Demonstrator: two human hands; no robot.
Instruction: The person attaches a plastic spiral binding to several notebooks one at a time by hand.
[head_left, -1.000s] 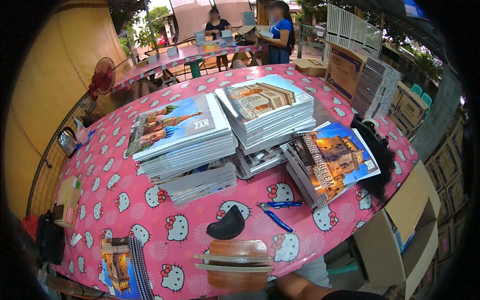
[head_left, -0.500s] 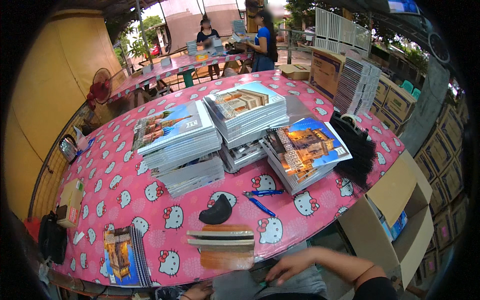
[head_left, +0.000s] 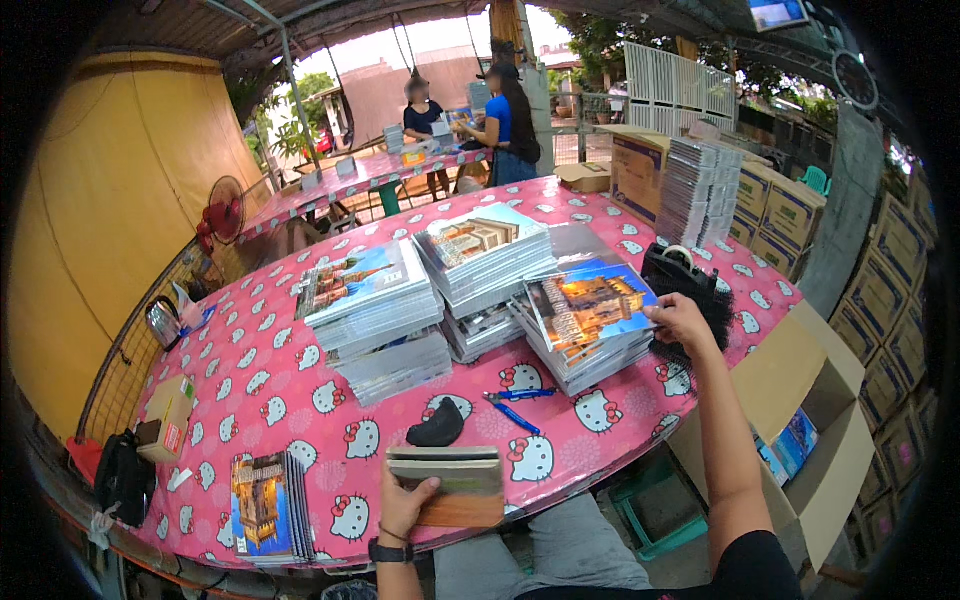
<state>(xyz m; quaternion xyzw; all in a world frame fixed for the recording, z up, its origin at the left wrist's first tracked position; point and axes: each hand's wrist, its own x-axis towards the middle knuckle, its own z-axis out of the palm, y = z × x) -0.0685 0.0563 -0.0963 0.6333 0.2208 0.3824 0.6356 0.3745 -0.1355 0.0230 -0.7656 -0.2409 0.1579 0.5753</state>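
The booklet (head_left: 592,303) is blue, picturing a golden tower.

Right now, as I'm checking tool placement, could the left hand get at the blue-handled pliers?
Probably yes: the blue-handled pliers lie uncovered on the tablecloth, beyond the wooden block. The left hand holds that block, though, and would likely have to let go first.

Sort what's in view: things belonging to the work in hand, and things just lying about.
Likely part of the work:
printed tower picture, its edge in the right hand
stack beneath it
wooden board, held by the left hand
blue-handled cutters

Apparently just lying about:
red fan
metal kettle
black bag
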